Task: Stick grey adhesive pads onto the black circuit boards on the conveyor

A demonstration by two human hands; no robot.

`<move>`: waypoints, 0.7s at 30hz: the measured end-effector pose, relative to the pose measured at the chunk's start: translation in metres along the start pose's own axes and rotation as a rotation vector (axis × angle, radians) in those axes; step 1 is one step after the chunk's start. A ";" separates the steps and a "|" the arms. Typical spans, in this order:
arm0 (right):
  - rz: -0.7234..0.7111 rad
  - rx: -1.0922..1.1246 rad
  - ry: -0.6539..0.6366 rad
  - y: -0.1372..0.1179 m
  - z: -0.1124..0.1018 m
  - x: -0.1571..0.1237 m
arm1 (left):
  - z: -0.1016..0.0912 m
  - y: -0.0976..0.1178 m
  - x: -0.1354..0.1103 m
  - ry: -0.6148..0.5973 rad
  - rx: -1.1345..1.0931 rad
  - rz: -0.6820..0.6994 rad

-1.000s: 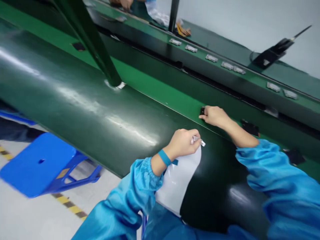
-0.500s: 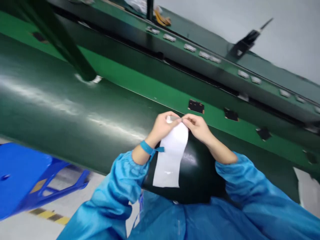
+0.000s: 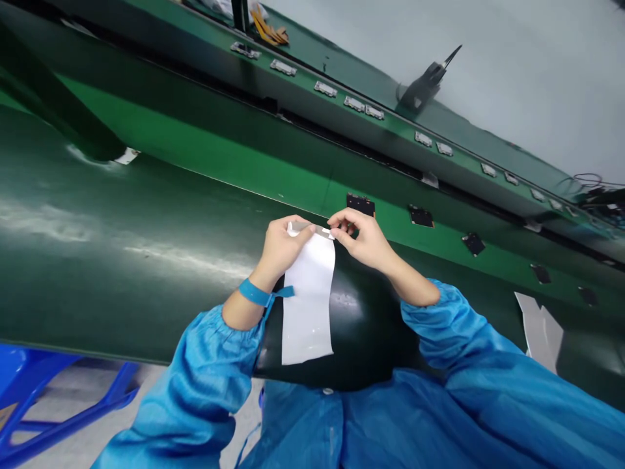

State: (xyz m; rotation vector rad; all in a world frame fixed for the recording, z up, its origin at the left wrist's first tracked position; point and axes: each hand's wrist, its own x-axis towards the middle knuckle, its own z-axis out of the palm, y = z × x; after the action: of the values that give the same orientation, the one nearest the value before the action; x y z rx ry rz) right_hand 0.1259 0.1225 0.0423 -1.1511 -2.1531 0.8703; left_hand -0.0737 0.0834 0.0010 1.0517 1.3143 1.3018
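Note:
A long white sheet [image 3: 308,299] hangs down in front of me, its lower end over the dark table by my coat. Along its top edge runs a narrow grey strip [image 3: 318,230] with a small white piece at the right end. My left hand [image 3: 288,242] pinches the sheet's top left part, thumb across the grey strip. At the strip's right end, my right hand [image 3: 359,236] has thumb and index finger together on the small white piece. A blue band [image 3: 256,293] circles my left wrist.
Black circuit boards [image 3: 420,215] lie in a row on the bright green strip. Small silvery parts [image 3: 325,88] line the raised ledge. A green post [image 3: 58,107] stands at left, a blue stool [image 3: 97,410] below it. White sheets [image 3: 540,329] lie at right.
My hands have moved apart; the right thumb and finger shifted to the strip's right end, uncovering more of the grey strip. The camera view has turned to the right.

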 end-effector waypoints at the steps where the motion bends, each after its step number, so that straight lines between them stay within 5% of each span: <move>1: -0.015 -0.025 0.007 -0.001 0.000 0.001 | 0.001 0.000 0.000 -0.002 0.013 0.012; 11: -0.115 -0.176 -0.044 -0.007 0.012 0.007 | 0.002 -0.005 0.000 -0.046 0.038 0.023; 17: 0.339 0.553 0.018 0.003 0.015 0.020 | 0.000 -0.006 0.000 -0.010 0.014 0.007; 21: 0.400 0.721 -0.004 -0.004 -0.001 0.031 | 0.000 0.002 -0.008 -0.065 0.034 0.057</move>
State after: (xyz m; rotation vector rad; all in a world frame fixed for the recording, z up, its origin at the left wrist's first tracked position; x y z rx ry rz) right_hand 0.1094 0.1474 0.0504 -1.1783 -1.4005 1.6441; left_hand -0.0724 0.0758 0.0034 1.1530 1.2702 1.2807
